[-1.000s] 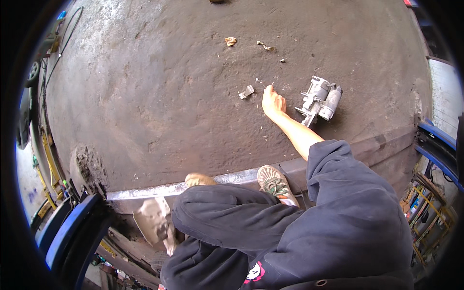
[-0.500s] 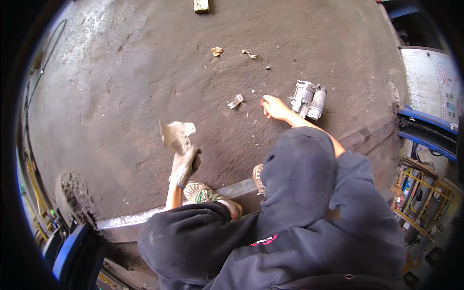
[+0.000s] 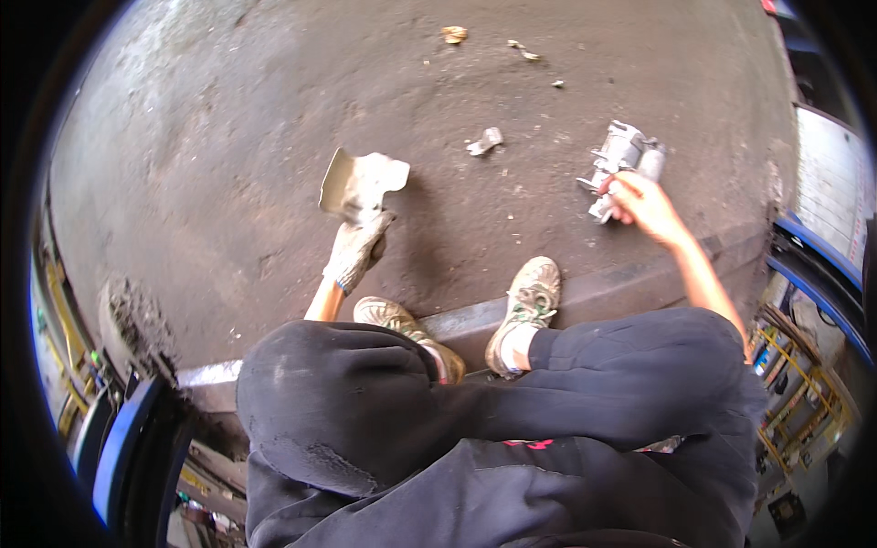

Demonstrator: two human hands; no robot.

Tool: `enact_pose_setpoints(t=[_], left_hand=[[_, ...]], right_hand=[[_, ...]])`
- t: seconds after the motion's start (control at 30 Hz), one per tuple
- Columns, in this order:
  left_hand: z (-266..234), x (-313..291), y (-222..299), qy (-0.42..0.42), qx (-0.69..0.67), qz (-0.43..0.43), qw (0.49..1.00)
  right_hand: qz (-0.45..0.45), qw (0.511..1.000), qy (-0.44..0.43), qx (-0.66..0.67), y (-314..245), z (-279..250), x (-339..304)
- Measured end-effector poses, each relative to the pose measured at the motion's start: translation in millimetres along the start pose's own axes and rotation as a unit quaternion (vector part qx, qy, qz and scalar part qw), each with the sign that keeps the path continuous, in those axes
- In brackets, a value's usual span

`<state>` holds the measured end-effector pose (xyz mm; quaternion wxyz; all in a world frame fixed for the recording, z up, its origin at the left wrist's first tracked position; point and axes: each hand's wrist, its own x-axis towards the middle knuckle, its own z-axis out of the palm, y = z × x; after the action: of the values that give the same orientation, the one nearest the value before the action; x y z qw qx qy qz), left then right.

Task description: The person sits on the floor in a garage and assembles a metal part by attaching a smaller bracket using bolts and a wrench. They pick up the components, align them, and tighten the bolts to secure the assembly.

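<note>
My left hand [image 3: 354, 252], in a dirty work glove, is closed on the lower edge of a bent sheet-metal heat shield [image 3: 365, 183], held above the floor. At the right, my bare right hand [image 3: 642, 203] has its fingers curled round the near part of a grey starter motor [image 3: 623, 144]. The motor's smaller side cylinder shows beyond the knuckles, and the hand covers part of the housing. Between the two hands, farther off, a small bent metal bracket [image 3: 486, 141] lies on the floor.
Small scraps, among them a yellowish crumpled one [image 3: 454, 35] and a thin twisted one [image 3: 523, 50], lie on the rough brown floor [image 3: 274, 119]. A raised metal edge [image 3: 466, 320] runs by my shoes [image 3: 533, 290]. Blue lift parts [image 3: 137, 447] stand at both sides.
My right hand has come from beside the bracket, with a thin red-handled tool, to the starter motor; that tool no longer shows. The motor looks turned. The view has shifted; the left hand still holds the shield.
</note>
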<state>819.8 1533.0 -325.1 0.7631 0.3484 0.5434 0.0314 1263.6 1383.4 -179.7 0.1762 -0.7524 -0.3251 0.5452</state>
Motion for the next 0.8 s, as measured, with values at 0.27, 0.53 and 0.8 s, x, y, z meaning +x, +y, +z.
enact_pose_setpoints(t=[0.27, 0.53, 0.8], left_hand=[[42, -76, 100, -0.081, -0.112, 0.143, 0.980], [71, -144, 165, 0.132, 0.396, 0.387, 0.822], [99, -190, 242, 0.188, 0.639, 0.495, 0.558]], right_hand=[[-0.156, 0.968, -0.153, -0.126, -200, 55, 13], [-0.198, 0.949, -0.197, 0.148, -187, 122, -7], [-0.362, 0.887, -0.080, 0.275, -187, 109, -37]])
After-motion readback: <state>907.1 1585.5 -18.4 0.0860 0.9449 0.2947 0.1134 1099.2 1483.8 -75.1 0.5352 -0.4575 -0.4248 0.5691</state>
